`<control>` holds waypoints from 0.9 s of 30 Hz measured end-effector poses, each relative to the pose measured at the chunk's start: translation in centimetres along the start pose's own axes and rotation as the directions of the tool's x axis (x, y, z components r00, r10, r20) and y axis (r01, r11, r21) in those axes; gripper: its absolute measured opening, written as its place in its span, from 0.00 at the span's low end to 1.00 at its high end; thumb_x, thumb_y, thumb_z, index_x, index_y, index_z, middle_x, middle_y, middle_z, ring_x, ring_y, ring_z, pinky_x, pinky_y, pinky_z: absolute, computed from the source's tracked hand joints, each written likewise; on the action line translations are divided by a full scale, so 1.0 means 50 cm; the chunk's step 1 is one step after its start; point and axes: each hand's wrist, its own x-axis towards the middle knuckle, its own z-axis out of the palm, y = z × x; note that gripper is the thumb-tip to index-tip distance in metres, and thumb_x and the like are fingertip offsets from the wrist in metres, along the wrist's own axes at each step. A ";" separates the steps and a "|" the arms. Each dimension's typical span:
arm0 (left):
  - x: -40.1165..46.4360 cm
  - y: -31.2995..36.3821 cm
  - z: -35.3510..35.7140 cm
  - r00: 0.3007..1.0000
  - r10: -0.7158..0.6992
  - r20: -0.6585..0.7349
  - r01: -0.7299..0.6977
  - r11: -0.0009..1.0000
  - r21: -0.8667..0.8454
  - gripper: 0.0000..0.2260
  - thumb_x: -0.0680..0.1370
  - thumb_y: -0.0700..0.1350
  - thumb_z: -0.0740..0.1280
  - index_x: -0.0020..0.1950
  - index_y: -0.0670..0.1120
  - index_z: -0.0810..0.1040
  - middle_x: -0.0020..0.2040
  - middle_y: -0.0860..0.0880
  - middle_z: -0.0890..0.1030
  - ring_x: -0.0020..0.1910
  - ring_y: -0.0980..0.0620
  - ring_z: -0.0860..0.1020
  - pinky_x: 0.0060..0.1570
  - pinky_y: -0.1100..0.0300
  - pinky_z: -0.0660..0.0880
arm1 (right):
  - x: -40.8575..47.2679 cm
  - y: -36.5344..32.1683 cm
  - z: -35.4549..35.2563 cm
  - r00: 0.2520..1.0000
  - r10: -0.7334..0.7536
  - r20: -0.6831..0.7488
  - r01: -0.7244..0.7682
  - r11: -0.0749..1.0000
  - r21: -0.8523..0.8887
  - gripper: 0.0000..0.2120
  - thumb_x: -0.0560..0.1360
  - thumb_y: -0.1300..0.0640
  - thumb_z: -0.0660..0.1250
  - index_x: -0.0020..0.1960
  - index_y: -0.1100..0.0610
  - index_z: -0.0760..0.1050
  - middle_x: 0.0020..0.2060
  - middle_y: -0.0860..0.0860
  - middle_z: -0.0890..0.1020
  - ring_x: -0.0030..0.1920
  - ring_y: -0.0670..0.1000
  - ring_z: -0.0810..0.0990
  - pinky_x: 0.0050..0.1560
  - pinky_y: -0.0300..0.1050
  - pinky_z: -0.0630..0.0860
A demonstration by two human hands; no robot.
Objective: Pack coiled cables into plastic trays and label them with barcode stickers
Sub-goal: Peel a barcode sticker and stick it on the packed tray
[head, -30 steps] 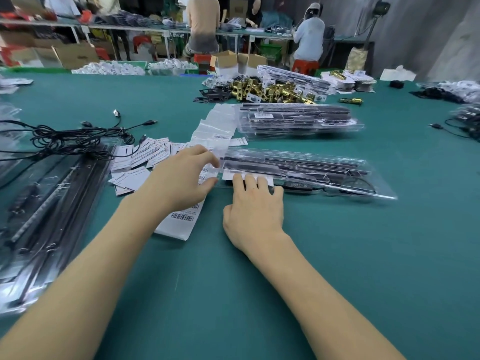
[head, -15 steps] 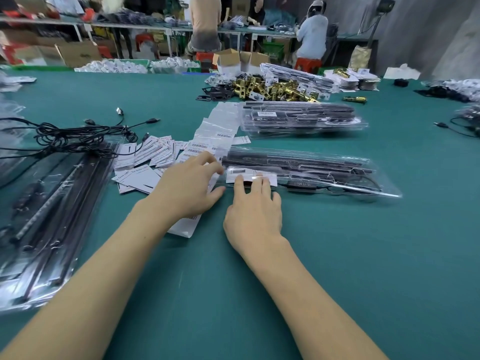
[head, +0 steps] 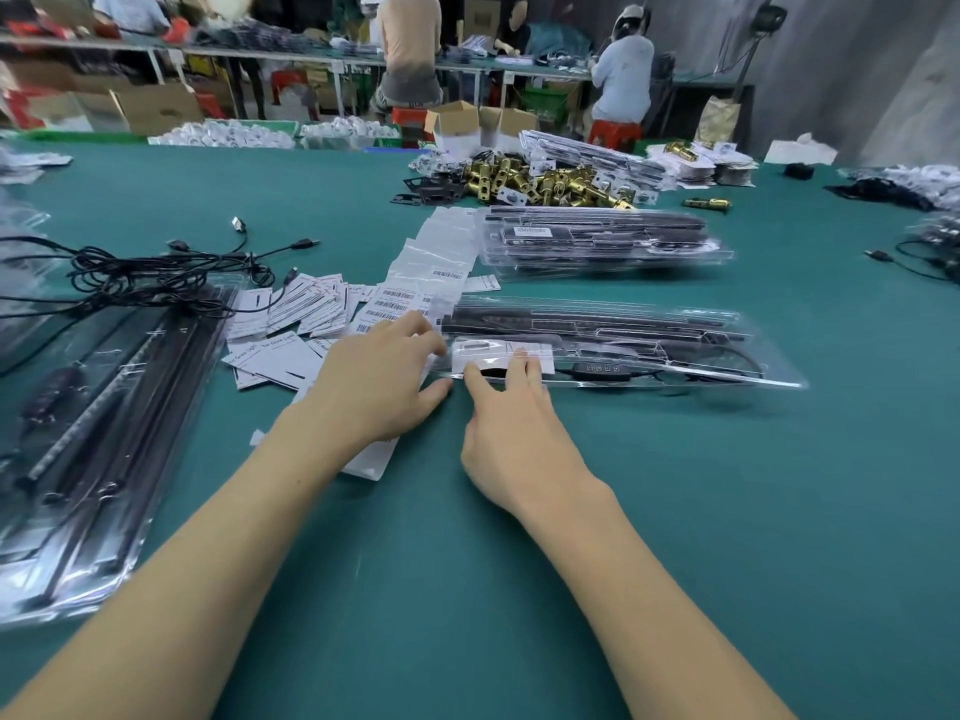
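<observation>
Head view: the right hand (head: 511,433) has slid its straight fingers (head: 519,371) up onto the white barcode sticker (head: 501,351), pressing it to the near plastic tray (head: 675,350); labelling looks nearly done. The left hand (head: 382,379), fingers relaxed, rests on the sticker sheet (head: 410,298). Green counter (head: 727,511), busy workshop behind.

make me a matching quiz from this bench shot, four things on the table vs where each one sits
Things:
1. loose black cables
2. brass lock parts
3. white sticker
4. barcode label strip

Places:
A. far centre of the table
B. on the near clear tray, under the right hand fingers
C. left side, beside the stacked trays
D. running away from the left hand toward the far tray

Pairs: 1-C, 2-A, 3-B, 4-D
</observation>
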 end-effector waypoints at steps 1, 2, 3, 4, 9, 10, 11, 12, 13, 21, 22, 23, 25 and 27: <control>0.001 0.000 0.000 1.000 -0.001 -0.001 0.001 1.000 0.001 0.16 0.80 0.61 0.59 0.64 0.56 0.74 0.67 0.59 0.70 0.64 0.54 0.72 0.46 0.57 0.67 | -0.001 -0.002 0.001 1.000 0.003 0.000 -0.003 1.000 -0.003 0.29 0.81 0.61 0.55 0.80 0.55 0.52 0.78 0.68 0.46 0.79 0.64 0.42 0.79 0.55 0.47; 0.001 0.000 0.000 1.000 -0.003 0.000 0.003 1.000 -0.001 0.16 0.80 0.61 0.59 0.64 0.56 0.74 0.67 0.59 0.70 0.64 0.54 0.72 0.46 0.57 0.68 | -0.001 -0.002 0.002 1.000 0.007 -0.006 -0.007 1.000 0.007 0.28 0.81 0.60 0.55 0.79 0.55 0.53 0.78 0.68 0.47 0.79 0.64 0.42 0.78 0.55 0.48; 0.001 0.001 0.000 1.000 -0.005 0.004 0.005 1.000 -0.005 0.16 0.80 0.61 0.60 0.65 0.56 0.74 0.67 0.59 0.70 0.65 0.54 0.72 0.46 0.57 0.68 | -0.002 -0.002 0.002 1.000 0.013 -0.020 -0.012 0.999 0.033 0.26 0.81 0.60 0.55 0.78 0.56 0.56 0.78 0.67 0.49 0.79 0.64 0.44 0.78 0.54 0.51; 0.001 0.001 0.000 1.000 -0.008 0.009 0.008 1.000 -0.010 0.16 0.80 0.60 0.60 0.65 0.56 0.74 0.68 0.59 0.70 0.65 0.54 0.72 0.46 0.57 0.67 | -0.003 -0.001 0.002 0.999 0.019 -0.044 -0.016 0.998 0.067 0.24 0.81 0.59 0.56 0.76 0.55 0.61 0.77 0.66 0.52 0.79 0.63 0.47 0.76 0.53 0.56; 0.001 0.005 0.000 1.000 -0.017 0.017 0.017 1.000 -0.019 0.16 0.80 0.60 0.60 0.65 0.56 0.74 0.68 0.59 0.70 0.65 0.53 0.72 0.46 0.57 0.67 | -0.002 0.011 0.004 0.972 0.011 -0.237 0.012 0.995 0.097 0.15 0.79 0.57 0.59 0.64 0.55 0.76 0.55 0.56 0.73 0.61 0.58 0.72 0.54 0.47 0.70; 0.001 0.005 0.001 1.000 -0.017 0.015 0.017 1.000 -0.017 0.16 0.80 0.60 0.60 0.65 0.56 0.74 0.68 0.59 0.70 0.65 0.53 0.72 0.46 0.57 0.67 | -0.001 0.016 0.001 0.963 0.010 -0.269 0.017 0.995 0.098 0.14 0.79 0.57 0.60 0.61 0.56 0.78 0.51 0.55 0.74 0.55 0.57 0.74 0.52 0.47 0.70; 0.001 0.004 0.000 1.000 -0.019 0.013 0.019 1.000 -0.018 0.16 0.80 0.59 0.60 0.65 0.56 0.74 0.68 0.59 0.70 0.65 0.53 0.72 0.46 0.57 0.68 | -0.001 0.021 -0.002 0.955 0.015 -0.295 0.019 0.994 0.112 0.12 0.79 0.57 0.61 0.58 0.57 0.79 0.49 0.54 0.75 0.50 0.56 0.74 0.51 0.46 0.71; 0.001 0.004 0.000 1.000 -0.021 0.014 0.021 0.999 -0.023 0.16 0.80 0.59 0.60 0.65 0.56 0.74 0.67 0.59 0.70 0.65 0.53 0.72 0.47 0.56 0.68 | -0.001 0.027 -0.006 0.951 0.020 -0.309 0.023 0.991 0.135 0.11 0.78 0.58 0.61 0.56 0.58 0.80 0.48 0.53 0.76 0.47 0.55 0.74 0.51 0.46 0.71; 0.001 0.004 0.000 1.000 -0.022 0.016 0.022 0.999 -0.030 0.16 0.80 0.59 0.60 0.65 0.56 0.74 0.67 0.59 0.70 0.64 0.53 0.72 0.46 0.56 0.68 | -0.004 0.032 -0.009 0.951 0.024 -0.307 0.026 0.988 0.155 0.11 0.78 0.58 0.61 0.56 0.59 0.80 0.49 0.53 0.76 0.47 0.55 0.75 0.51 0.45 0.71; 0.001 0.003 0.000 1.000 -0.021 0.022 0.021 0.999 -0.031 0.17 0.79 0.60 0.61 0.64 0.54 0.74 0.67 0.58 0.70 0.62 0.52 0.74 0.45 0.57 0.67 | -0.023 0.026 0.010 0.979 0.006 -0.203 -0.018 0.998 -0.056 0.26 0.82 0.48 0.56 0.78 0.55 0.60 0.72 0.56 0.63 0.75 0.57 0.58 0.70 0.52 0.64; 0.001 0.003 0.001 0.999 -0.024 0.025 0.025 0.999 -0.037 0.17 0.79 0.60 0.62 0.64 0.54 0.74 0.67 0.57 0.69 0.61 0.52 0.74 0.45 0.57 0.67 | -0.023 0.032 0.008 0.978 -0.010 -0.208 0.002 0.999 -0.039 0.27 0.81 0.48 0.56 0.78 0.54 0.60 0.73 0.55 0.63 0.76 0.56 0.58 0.71 0.52 0.63; 0.002 0.002 0.002 0.999 -0.029 0.027 0.031 0.998 -0.049 0.17 0.79 0.60 0.62 0.64 0.55 0.74 0.69 0.57 0.67 0.60 0.52 0.75 0.45 0.57 0.66 | -0.024 0.038 0.006 0.977 -0.027 -0.212 0.024 1.000 -0.013 0.28 0.81 0.48 0.57 0.79 0.54 0.60 0.74 0.54 0.63 0.76 0.55 0.59 0.72 0.50 0.63; 0.002 -0.004 0.003 0.998 -0.054 0.041 0.058 0.993 -0.105 0.16 0.79 0.60 0.63 0.64 0.56 0.73 0.70 0.55 0.66 0.58 0.50 0.76 0.46 0.56 0.67 | -0.024 0.046 0.005 0.975 -0.048 -0.218 0.063 0.996 0.059 0.28 0.80 0.47 0.59 0.78 0.54 0.60 0.73 0.51 0.63 0.71 0.54 0.67 0.67 0.46 0.65; 0.004 -0.011 0.002 0.996 -0.077 0.055 0.086 0.979 -0.185 0.15 0.79 0.60 0.63 0.63 0.58 0.72 0.67 0.53 0.71 0.59 0.49 0.76 0.48 0.55 0.69 | -0.023 0.052 0.004 0.973 -0.052 -0.223 0.083 0.988 0.131 0.29 0.79 0.47 0.62 0.77 0.54 0.61 0.72 0.49 0.63 0.63 0.53 0.73 0.59 0.43 0.67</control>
